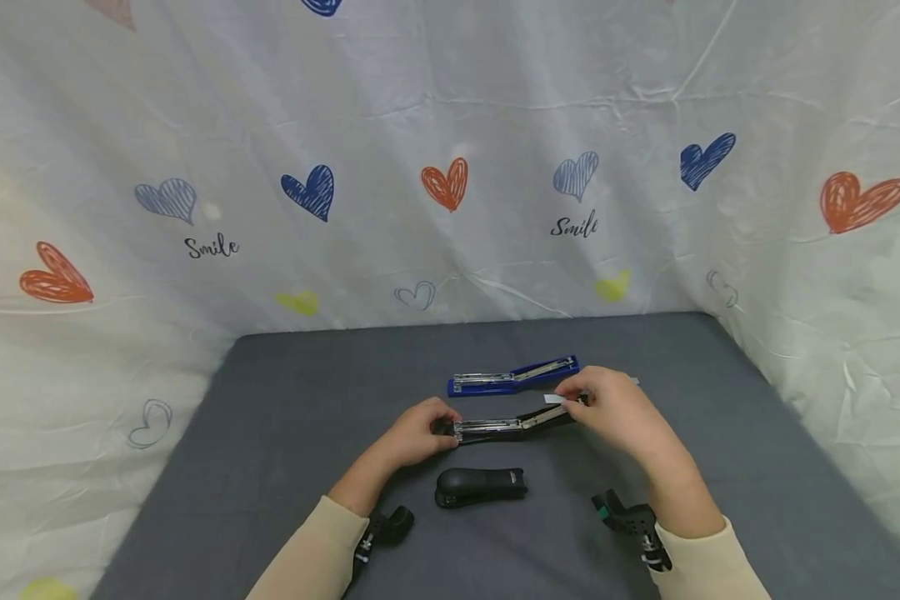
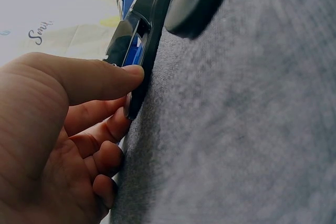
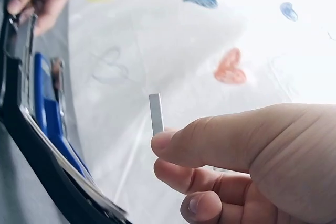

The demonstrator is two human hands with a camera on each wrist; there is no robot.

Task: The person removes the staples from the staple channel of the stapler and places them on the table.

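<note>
A black stapler [image 1: 487, 427] lies opened out flat on the grey table, its metal staple channel showing. My left hand [image 1: 414, 433] pinches its left end between thumb and fingers. Above its right, raised half, my right hand [image 1: 613, 408] holds a short silver strip of staples [image 3: 156, 114] between thumb and forefinger. In the right wrist view the strip points up, apart from the stapler. Just behind lies a blue stapler [image 1: 487, 386], also opened out. A second black stapler [image 1: 482, 487], closed, lies in front of the opened one.
Part of a small pale piece [image 1: 635, 381] shows beyond my right hand on the grey table [image 1: 307, 400]. A white curtain [image 1: 495, 275] printed with hearts hangs behind and at both sides. Black camera mounts [image 1: 630, 518] sit at both wrists, low over the table.
</note>
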